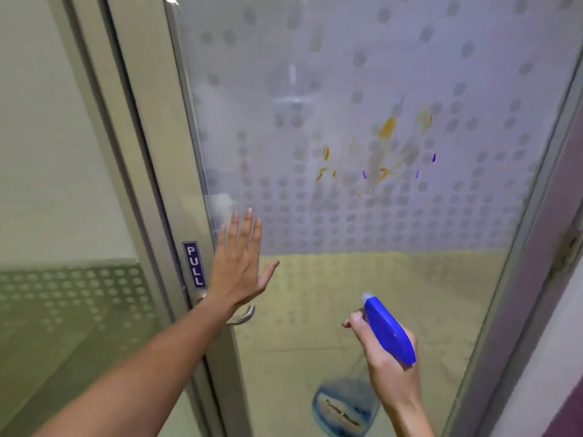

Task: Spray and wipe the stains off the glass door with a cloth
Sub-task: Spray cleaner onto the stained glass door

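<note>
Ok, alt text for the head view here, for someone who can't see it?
A right hand holds a blue spray bottle aimed at orange stains on a dotted, frosted glass door. The left hand is held flat and open against the glass, beside a PULL sign and above the handle.

A single wide-angle view is taken from head height, faced forward and slightly down at the glass door (362, 216), which is seen from close range and fills most of the frame. Its frame (151, 184) is bowed by the lens. The left hand (238, 263) is framed at 9 o'clock of centre, the right hand (385, 357) at 5 o'clock.
</note>
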`<state>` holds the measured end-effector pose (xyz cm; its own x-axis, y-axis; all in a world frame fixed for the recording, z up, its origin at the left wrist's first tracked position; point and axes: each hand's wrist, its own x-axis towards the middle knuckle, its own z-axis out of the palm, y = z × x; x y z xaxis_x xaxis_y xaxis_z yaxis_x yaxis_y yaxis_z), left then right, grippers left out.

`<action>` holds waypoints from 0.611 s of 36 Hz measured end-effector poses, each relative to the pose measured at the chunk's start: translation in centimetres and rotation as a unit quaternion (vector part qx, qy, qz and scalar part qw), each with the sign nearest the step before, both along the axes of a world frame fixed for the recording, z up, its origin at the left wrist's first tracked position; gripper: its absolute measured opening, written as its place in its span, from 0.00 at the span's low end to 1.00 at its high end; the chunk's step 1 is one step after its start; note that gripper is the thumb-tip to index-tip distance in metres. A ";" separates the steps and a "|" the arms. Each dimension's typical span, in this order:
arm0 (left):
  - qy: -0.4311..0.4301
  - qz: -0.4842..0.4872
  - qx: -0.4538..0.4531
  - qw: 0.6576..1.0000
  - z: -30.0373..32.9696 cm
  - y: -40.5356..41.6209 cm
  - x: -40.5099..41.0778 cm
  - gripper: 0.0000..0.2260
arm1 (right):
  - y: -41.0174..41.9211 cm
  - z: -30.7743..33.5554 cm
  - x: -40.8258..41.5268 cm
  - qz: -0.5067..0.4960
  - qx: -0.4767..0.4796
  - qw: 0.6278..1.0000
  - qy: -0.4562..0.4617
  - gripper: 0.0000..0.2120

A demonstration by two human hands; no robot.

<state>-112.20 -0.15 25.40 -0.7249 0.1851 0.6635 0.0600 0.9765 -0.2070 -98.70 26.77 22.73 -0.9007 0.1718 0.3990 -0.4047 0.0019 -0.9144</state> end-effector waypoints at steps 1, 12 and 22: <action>-0.013 0.015 0.016 1.000 -0.9 -0.3 1.3 0.41 | -0.4 0.0 0.3 0.015 -0.002 1.000 0.000 0.26; -0.117 0.117 0.092 0.982 -8.3 -2.5 15.6 0.41 | -5.0 0.0 5.7 0.074 0.010 0.997 -0.004 0.28; -0.132 0.110 0.090 0.981 -10.4 -3.7 28.6 0.41 | -7.4 -0.1 14.7 0.088 0.041 0.995 0.007 0.36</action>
